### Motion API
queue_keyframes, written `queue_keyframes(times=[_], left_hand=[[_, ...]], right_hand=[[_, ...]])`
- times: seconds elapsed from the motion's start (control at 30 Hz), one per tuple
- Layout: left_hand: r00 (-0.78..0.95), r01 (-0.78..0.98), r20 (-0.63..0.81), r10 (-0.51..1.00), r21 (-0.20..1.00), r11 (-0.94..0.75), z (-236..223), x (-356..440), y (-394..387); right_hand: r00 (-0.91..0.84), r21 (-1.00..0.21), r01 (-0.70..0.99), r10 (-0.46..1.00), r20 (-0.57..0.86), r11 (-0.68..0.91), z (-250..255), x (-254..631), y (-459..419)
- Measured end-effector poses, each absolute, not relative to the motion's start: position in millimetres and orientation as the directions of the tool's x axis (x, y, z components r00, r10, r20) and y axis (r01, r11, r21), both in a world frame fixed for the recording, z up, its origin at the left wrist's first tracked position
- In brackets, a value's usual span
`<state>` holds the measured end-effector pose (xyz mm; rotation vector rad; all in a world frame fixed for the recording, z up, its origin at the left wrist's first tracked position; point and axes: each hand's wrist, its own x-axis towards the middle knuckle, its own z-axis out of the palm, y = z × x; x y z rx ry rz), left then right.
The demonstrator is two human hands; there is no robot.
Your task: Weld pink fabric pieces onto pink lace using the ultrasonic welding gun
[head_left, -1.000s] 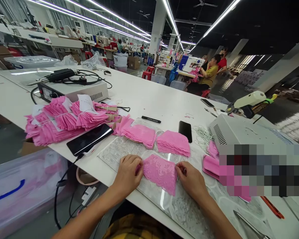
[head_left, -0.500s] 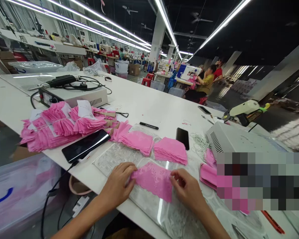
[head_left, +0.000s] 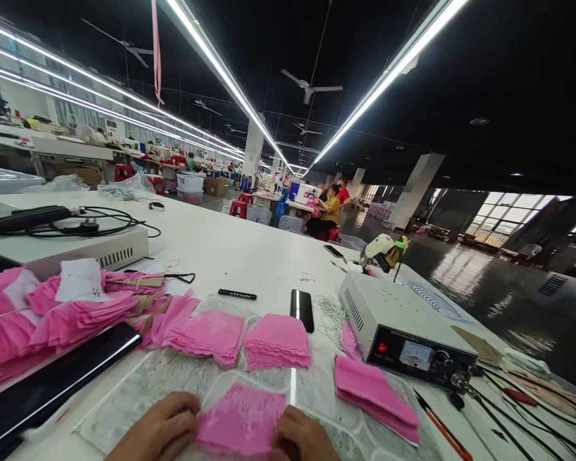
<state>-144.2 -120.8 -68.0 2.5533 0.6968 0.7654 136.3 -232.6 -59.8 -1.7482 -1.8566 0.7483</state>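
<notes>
A single pink lace fabric piece (head_left: 242,419) lies on a clear plate over the table. At its left edge is my left hand (head_left: 160,426), fingers curled and closed on the border. My right hand (head_left: 302,435) is closed on the right edge, its fingertips bent under and partly hidden. The frame's bottom cuts off both hands. Just beyond the piece are two stacks of pink fabric pieces, a left stack (head_left: 206,336) and a right stack (head_left: 278,342). A folded pink fabric stack (head_left: 374,397) lies to the right.
Bundled pink pieces (head_left: 86,314) and a large dark phone (head_left: 62,384) are at left. A marker (head_left: 237,294) and a smaller phone (head_left: 302,310) lie beyond the stacks. At right stand a control box (head_left: 403,333) with cables and red-handled tweezers (head_left: 444,429). People sit farther off.
The view has tilted up and turned right, so the hands and lace piece appear lower. Both hands stay at the piece's side edges. The control box front now shows.
</notes>
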Motion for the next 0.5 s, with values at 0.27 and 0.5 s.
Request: queue_keyframes(times=[0.27,0.5], left_hand=[[0.752,0.412,0.254,0.608,0.539,-0.735,15.8,-110.3,-93.8],[0.656,0.504,0.328,0.680,0.480,-0.718,47.0,-94.5,9.0]], right_hand=[[-0.061,-0.806,0.592,0.998,-0.028,0.014,12.9,150.9,-227.8],[0.036,-0.678,0.685,0.917,0.397,0.267,52.9,156.0,-124.6]])
